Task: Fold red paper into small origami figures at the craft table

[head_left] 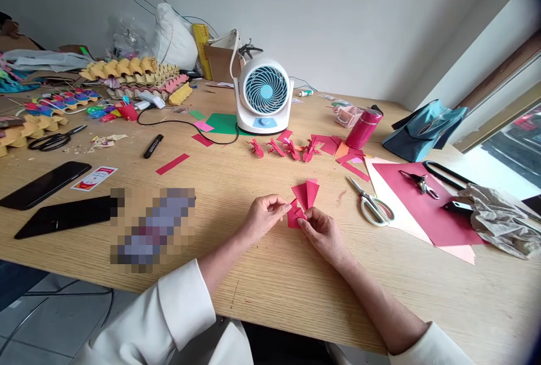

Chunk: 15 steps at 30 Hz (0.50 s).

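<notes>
A small folded piece of red paper (295, 218) is held between both hands, low over the wooden table. My left hand (267, 216) pinches its upper left corner with thumb and index finger. On the right side, my right hand (322, 232) grips the same piece between thumb and curled fingers. Just behind it lie folded red paper pieces (306, 193), fanned out. Farther back, several folded red paper figures (292, 150) stand in a row in front of the white fan.
White-handled scissors (375, 206) lie right of my hands, beside large red sheets (416, 193). The fan (265, 97) and a pink can (364, 128) stand behind. Phones (46, 185) and a red strip (172, 164) lie left.
</notes>
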Each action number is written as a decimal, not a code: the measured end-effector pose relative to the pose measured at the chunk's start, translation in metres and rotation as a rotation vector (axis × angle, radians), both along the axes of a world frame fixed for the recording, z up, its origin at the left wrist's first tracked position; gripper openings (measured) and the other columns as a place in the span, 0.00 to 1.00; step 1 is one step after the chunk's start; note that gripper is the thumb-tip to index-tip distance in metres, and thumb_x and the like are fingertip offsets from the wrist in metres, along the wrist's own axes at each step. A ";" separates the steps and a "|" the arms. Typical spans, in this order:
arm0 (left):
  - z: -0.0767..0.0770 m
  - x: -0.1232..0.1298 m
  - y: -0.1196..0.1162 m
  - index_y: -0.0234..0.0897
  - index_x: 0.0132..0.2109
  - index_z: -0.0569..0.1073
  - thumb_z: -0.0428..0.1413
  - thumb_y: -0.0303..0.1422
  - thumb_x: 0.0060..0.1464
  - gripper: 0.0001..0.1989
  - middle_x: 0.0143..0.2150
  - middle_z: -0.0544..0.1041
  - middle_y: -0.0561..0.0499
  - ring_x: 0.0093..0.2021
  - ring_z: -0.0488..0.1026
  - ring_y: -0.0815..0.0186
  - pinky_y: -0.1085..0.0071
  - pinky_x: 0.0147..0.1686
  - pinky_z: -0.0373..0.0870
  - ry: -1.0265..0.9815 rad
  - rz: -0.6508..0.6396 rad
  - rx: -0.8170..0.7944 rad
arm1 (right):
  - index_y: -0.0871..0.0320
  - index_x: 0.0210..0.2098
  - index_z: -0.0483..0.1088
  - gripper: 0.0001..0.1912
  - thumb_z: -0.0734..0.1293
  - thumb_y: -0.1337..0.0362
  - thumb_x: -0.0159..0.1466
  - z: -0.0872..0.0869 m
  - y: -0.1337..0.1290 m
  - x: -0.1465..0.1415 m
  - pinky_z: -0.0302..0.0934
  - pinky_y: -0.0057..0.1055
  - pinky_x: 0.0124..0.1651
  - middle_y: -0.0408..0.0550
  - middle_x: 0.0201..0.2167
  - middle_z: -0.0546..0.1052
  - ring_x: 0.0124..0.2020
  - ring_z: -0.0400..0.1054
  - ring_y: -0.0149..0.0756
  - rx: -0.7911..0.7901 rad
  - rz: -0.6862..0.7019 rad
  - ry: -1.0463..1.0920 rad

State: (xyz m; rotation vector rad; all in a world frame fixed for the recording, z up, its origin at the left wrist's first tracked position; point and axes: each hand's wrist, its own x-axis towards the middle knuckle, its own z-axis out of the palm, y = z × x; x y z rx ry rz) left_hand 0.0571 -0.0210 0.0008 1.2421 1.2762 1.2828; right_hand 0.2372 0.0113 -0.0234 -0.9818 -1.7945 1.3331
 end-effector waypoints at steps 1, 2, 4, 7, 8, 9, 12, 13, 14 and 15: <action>0.000 0.000 0.000 0.34 0.28 0.72 0.60 0.42 0.51 0.15 0.21 0.66 0.57 0.22 0.60 0.74 0.75 0.24 0.57 0.018 0.007 0.019 | 0.57 0.28 0.63 0.19 0.66 0.48 0.62 0.000 0.000 0.000 0.45 0.27 0.23 0.37 0.18 0.61 0.19 0.52 0.27 0.003 -0.003 -0.007; 0.000 -0.001 0.001 0.33 0.28 0.72 0.59 0.41 0.52 0.15 0.21 0.67 0.57 0.23 0.61 0.74 0.75 0.25 0.58 0.039 0.012 0.038 | 0.57 0.28 0.63 0.19 0.66 0.48 0.62 -0.001 0.000 0.001 0.45 0.27 0.23 0.37 0.18 0.61 0.20 0.51 0.27 0.007 -0.007 -0.014; -0.001 -0.002 0.001 0.33 0.27 0.72 0.59 0.40 0.52 0.14 0.24 0.69 0.55 0.25 0.62 0.73 0.75 0.28 0.60 0.080 0.025 0.069 | 0.57 0.27 0.63 0.19 0.66 0.48 0.62 -0.001 0.000 0.001 0.44 0.27 0.23 0.37 0.19 0.60 0.20 0.50 0.27 0.018 -0.012 -0.018; -0.004 -0.002 0.003 0.32 0.28 0.72 0.60 0.39 0.52 0.13 0.25 0.70 0.54 0.27 0.64 0.72 0.74 0.30 0.61 0.111 0.041 0.083 | 0.57 0.27 0.62 0.19 0.66 0.48 0.62 0.000 0.000 0.002 0.44 0.27 0.24 0.37 0.19 0.59 0.21 0.49 0.27 0.025 -0.010 -0.005; -0.005 -0.003 0.003 0.32 0.28 0.71 0.60 0.39 0.52 0.14 0.25 0.70 0.54 0.27 0.63 0.72 0.74 0.29 0.61 0.112 0.041 0.085 | 0.57 0.27 0.62 0.19 0.66 0.48 0.62 0.000 0.000 0.003 0.44 0.27 0.24 0.37 0.19 0.59 0.21 0.49 0.27 0.026 -0.010 -0.003; -0.005 -0.003 0.003 0.32 0.28 0.71 0.59 0.39 0.52 0.14 0.25 0.69 0.55 0.27 0.63 0.72 0.75 0.29 0.60 0.112 0.038 0.086 | 0.57 0.27 0.62 0.19 0.66 0.48 0.63 -0.001 0.001 0.003 0.44 0.27 0.24 0.37 0.19 0.59 0.21 0.50 0.27 0.025 -0.008 -0.003; -0.005 -0.002 0.003 0.33 0.28 0.70 0.59 0.40 0.53 0.15 0.23 0.66 0.56 0.24 0.59 0.74 0.76 0.25 0.57 0.098 0.021 0.077 | 0.57 0.28 0.63 0.19 0.66 0.49 0.63 -0.002 0.002 0.004 0.45 0.27 0.24 0.37 0.19 0.60 0.21 0.50 0.27 0.017 -0.005 0.001; -0.004 -0.002 0.002 0.33 0.28 0.69 0.59 0.41 0.53 0.15 0.23 0.65 0.57 0.23 0.57 0.75 0.76 0.24 0.56 0.086 0.011 0.062 | 0.57 0.29 0.64 0.18 0.66 0.49 0.63 -0.003 0.002 0.004 0.45 0.27 0.24 0.38 0.20 0.60 0.21 0.51 0.27 0.013 -0.003 0.003; -0.004 -0.002 0.002 0.33 0.28 0.69 0.59 0.42 0.53 0.15 0.22 0.64 0.58 0.22 0.56 0.75 0.76 0.23 0.54 0.064 0.003 0.041 | 0.57 0.29 0.64 0.18 0.66 0.49 0.63 -0.003 0.003 0.004 0.45 0.27 0.24 0.38 0.20 0.61 0.21 0.51 0.27 0.009 0.002 0.006; -0.003 -0.002 0.002 0.34 0.28 0.69 0.59 0.42 0.52 0.16 0.21 0.62 0.58 0.21 0.55 0.75 0.76 0.22 0.53 0.034 -0.005 0.017 | 0.58 0.29 0.65 0.18 0.66 0.49 0.63 -0.003 0.003 0.004 0.46 0.27 0.24 0.38 0.20 0.61 0.21 0.51 0.27 0.008 0.006 0.008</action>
